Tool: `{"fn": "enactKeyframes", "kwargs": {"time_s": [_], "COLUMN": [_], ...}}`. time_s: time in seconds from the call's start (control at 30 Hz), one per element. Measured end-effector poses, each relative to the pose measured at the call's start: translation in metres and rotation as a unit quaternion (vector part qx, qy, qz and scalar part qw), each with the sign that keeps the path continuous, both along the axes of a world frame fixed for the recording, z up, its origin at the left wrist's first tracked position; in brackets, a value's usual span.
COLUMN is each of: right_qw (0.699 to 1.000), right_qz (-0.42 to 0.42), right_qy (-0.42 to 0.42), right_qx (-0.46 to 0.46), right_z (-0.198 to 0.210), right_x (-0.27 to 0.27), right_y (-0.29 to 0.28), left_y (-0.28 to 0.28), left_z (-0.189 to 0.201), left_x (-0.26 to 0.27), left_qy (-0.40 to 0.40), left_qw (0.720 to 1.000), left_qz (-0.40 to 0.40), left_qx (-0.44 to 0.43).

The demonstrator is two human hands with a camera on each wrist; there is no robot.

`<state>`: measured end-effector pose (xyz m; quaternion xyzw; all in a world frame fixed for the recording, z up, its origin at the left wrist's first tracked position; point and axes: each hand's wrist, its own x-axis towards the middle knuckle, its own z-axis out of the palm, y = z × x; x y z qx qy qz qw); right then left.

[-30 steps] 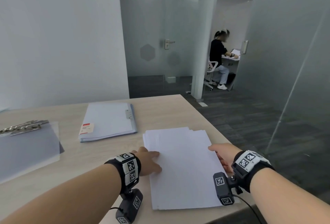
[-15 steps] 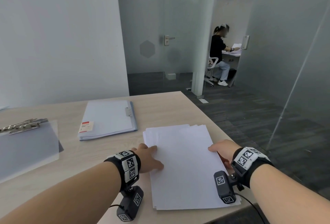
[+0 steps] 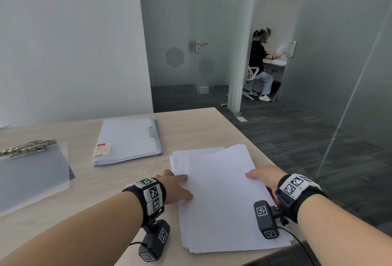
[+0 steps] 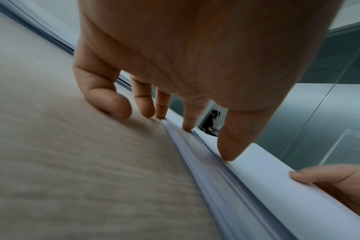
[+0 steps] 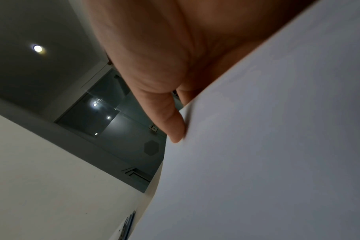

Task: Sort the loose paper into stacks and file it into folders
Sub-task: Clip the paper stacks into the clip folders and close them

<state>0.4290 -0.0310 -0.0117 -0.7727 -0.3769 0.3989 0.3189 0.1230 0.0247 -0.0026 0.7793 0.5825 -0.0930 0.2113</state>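
Paper stack [image 3: 224, 198] is being pressed by left hand [image 3: 174, 188], fingers straight; right hand [image 3: 265, 175] grip is being hidden under sheets, indeterminate.

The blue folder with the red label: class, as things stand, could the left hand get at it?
Probably yes. The blue folder lies just beyond the left hand, only bare table between, though its fingers now press the paper stack's edge.

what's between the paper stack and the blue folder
Only bare desk lies between the paper stack and the blue folder, seen in the head view.
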Motion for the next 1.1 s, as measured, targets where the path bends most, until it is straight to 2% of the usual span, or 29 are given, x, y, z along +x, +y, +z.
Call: {"fn": "enactKeyframes", "kwargs": {"time_s": [0.2, 0.27, 0.33, 0.4, 0.53, 0.63, 0.73, 0.8, 0.87, 0.97, 1.1], "right_qw": [0.999, 0.997, 0.993, 0.986, 0.955, 0.929, 0.905, 0.898, 0.897, 0.889, 0.876], "right_qz": [0.027, 0.032, 0.036, 0.034, 0.026, 0.027, 0.034, 0.059, 0.096, 0.143, 0.187], "right_qy": [-0.012, -0.008, 0.016, 0.069, 0.196, 0.264, 0.329, 0.349, 0.348, 0.337, 0.331], "right_qx": [0.032, 0.073, 0.111, 0.15, 0.22, 0.258, 0.269, 0.261, 0.257, 0.275, 0.297], "right_z": [-0.004, 0.005, 0.016, 0.024, 0.041, 0.051, 0.056, 0.061, 0.066, 0.073, 0.073], "right_x": [0.0, -0.005, -0.009, -0.014, -0.036, -0.06, -0.088, -0.11, -0.135, -0.172, -0.221], "right_y": [0.001, -0.004, -0.009, -0.014, -0.02, -0.019, -0.014, -0.012, -0.01, -0.003, 0.01], "left_y": [0.004, 0.008, 0.013, 0.016, 0.01, 0.0, -0.011, -0.017, -0.021, -0.027, -0.033], "left_z": [-0.003, -0.004, -0.003, 0.001, 0.016, 0.031, 0.045, 0.055, 0.065, 0.082, 0.087], "left_x": [-0.001, -0.003, -0.007, -0.013, -0.02, -0.027, -0.045, -0.063, -0.086, -0.124, -0.177], "left_qy": [-0.016, -0.067, -0.161, -0.291, -0.529, -0.635, -0.693, -0.704, -0.704, -0.72, -0.722], "left_qw": [1.0, 0.997, 0.983, 0.946, 0.822, 0.741, 0.691, 0.684, 0.686, 0.673, 0.664], "left_qz": [0.014, 0.045, 0.09, 0.14, 0.192, 0.196, 0.198, 0.192, 0.18, 0.152, 0.148], "left_qx": [-0.003, -0.003, 0.01, 0.017, -0.087, -0.098, -0.056, -0.013, 0.031, 0.073, 0.125]}}
